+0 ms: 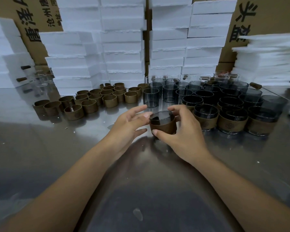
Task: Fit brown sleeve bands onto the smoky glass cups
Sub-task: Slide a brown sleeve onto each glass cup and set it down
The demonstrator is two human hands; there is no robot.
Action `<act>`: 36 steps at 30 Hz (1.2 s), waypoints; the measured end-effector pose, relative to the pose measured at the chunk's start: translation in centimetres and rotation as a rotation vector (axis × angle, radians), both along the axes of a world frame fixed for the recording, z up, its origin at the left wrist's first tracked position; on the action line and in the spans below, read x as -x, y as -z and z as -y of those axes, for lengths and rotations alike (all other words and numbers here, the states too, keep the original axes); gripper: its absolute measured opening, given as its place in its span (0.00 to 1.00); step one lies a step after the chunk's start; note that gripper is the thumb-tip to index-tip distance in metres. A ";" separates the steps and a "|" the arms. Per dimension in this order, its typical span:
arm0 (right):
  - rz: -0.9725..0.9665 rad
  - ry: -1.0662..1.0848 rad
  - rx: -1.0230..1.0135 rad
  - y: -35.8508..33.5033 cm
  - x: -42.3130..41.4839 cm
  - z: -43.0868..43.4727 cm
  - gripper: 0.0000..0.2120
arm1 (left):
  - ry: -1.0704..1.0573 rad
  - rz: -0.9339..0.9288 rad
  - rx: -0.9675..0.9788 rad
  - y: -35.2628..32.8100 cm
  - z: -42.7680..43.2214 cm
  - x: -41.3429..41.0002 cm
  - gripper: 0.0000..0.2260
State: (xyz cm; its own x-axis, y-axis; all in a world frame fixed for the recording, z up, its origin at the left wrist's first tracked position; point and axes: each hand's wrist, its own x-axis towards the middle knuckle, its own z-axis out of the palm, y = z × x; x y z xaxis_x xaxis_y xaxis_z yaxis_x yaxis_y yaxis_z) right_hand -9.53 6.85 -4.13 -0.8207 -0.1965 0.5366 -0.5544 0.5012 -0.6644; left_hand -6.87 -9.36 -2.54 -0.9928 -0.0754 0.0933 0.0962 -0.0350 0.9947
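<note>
1. Beyond and left of the left hand (129, 123), loose brown sleeve bands (89, 104) stand.
2. Its fingers are spread and relaxed, tips touching the smoky glass cup (161, 115).
3. Gripping this cup, the right hand (182, 131) sets its thumb on the fitted band (164, 128).
4. Right of it, banded cups (231, 119) stand.

Both forearms bare, entering from near edge of table (40, 148), converging toward its centre, wrists roughly straight. L hand (129, 122) relaxed: fingers extended and spread, thumb raised, fingertips at left side of cup (164, 127), contact not confirmable. R hand (182, 133) curled round same cup: thumb pressed on near side, index arched over far rim.
</note>
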 end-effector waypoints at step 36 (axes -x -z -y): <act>-0.020 0.181 -0.645 -2.3 5.5 8.2 0.21 | -0.407 -0.128 -0.017 0.7 1.5 1.5 0.11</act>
